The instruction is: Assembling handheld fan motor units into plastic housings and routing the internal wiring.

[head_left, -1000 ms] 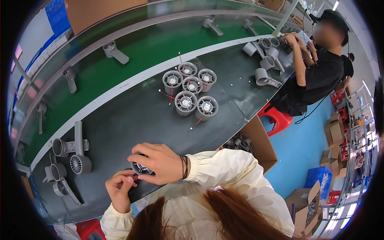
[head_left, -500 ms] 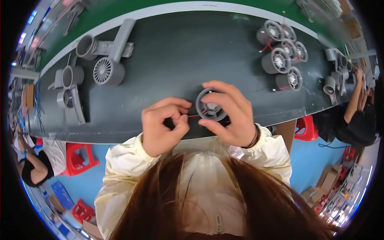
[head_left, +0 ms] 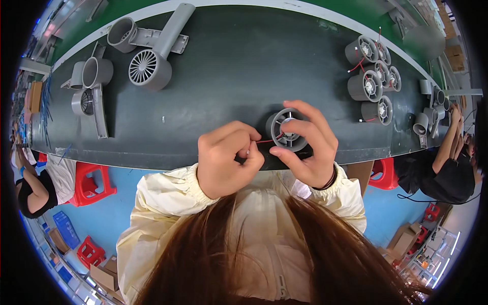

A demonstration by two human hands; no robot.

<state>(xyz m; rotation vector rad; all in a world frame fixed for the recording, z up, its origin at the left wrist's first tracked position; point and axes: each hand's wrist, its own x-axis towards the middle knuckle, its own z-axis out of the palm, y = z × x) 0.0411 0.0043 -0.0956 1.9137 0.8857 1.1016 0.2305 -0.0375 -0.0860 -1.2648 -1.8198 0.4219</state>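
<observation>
Close to the table's near edge, my right hand (head_left: 316,151) curves around a round grey fan housing (head_left: 275,126), thumb at its lower rim and fingers across its open face. Spokes and a pale hub show inside, partly covered by the fingers. A thin red wire (head_left: 265,141) runs out of the housing to my left hand (head_left: 227,160), which pinches it with curled fingers. A small white tip (head_left: 248,152), perhaps the wire's plug, peeks out between that thumb and fingers.
At the right stands a cluster of similar grey fan housings (head_left: 365,85) with red wires. To the left lie grey handled casings (head_left: 151,70) and more grey shells (head_left: 96,72). A tiny white piece (head_left: 163,119) rests on the dark table (head_left: 229,61). Other people sit at both sides.
The whole view has shifted and turned slightly. My left fingers have curled tighter around the wire, and the white tip now shows. My right hand keeps its hold on the fan housing.
</observation>
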